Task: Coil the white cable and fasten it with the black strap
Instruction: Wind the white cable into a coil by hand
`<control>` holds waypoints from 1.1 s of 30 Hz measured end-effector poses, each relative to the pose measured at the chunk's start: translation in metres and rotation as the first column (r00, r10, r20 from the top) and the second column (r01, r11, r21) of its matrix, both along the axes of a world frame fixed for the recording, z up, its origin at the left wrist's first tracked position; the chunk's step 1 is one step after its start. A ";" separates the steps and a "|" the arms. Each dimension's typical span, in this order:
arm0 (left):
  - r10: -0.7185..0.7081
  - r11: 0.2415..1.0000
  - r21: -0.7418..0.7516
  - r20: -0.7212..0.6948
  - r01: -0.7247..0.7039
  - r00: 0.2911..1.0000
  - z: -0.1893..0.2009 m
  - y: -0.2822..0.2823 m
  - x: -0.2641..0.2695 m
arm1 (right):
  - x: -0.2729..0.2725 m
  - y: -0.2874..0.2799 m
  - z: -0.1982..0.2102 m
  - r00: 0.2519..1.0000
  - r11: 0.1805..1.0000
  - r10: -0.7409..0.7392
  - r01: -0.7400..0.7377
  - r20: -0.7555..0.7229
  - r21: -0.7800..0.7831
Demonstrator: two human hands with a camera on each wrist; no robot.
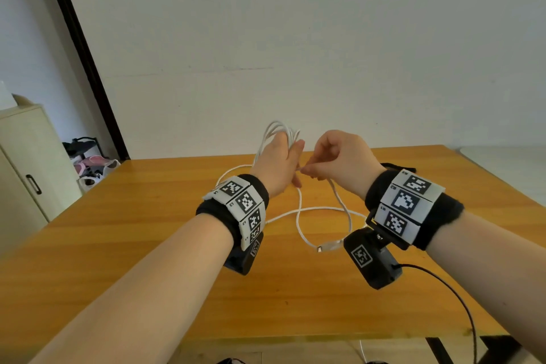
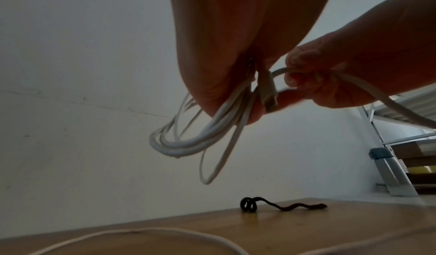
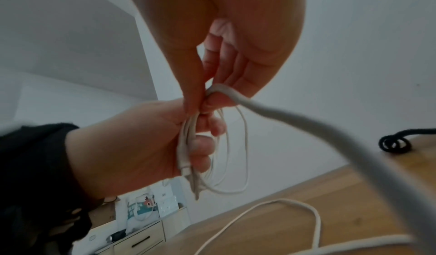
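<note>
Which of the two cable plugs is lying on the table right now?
The USB plug at the near end, beside the right wrist camera. It lies on the wooden table; the other plug is held up in the left hand with the coil.

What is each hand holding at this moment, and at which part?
The left hand grips the white cable at its gathered loops. The right hand pinches the loose run of the same cable, close beside the coil.

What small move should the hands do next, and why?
Probably the right hand should lay another loop into the left hand: much white cable lies loose on the table, and the black strap lies untouched.
</note>
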State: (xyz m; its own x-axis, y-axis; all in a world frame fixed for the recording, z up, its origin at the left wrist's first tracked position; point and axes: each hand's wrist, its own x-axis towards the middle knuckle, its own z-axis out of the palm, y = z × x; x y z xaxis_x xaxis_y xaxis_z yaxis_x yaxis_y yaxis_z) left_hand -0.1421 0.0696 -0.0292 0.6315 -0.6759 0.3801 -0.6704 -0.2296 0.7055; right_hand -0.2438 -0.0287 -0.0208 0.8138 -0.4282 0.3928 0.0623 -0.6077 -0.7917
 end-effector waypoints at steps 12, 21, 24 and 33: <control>-0.028 0.993 -0.117 -0.359 -0.015 0.933 0.009 0.006 0.014 | -0.007 -0.019 -0.010 0.928 0.978 -0.076 -0.001 -0.365 -0.207; -0.254 0.963 -0.095 -0.645 0.254 0.721 0.016 0.012 -0.001 | 0.006 -0.019 -0.010 0.962 0.973 -0.174 0.135 -0.211 -0.187; -0.308 0.942 -0.106 -0.654 0.319 0.691 0.017 0.016 -0.001 | 0.010 -0.025 -0.010 0.960 0.948 -0.189 0.123 -0.209 -0.295; -0.286 0.921 0.009 -0.663 0.389 0.692 0.019 0.022 0.000 | 0.008 -0.025 -0.004 0.985 0.972 -0.003 -0.038 -0.175 -0.230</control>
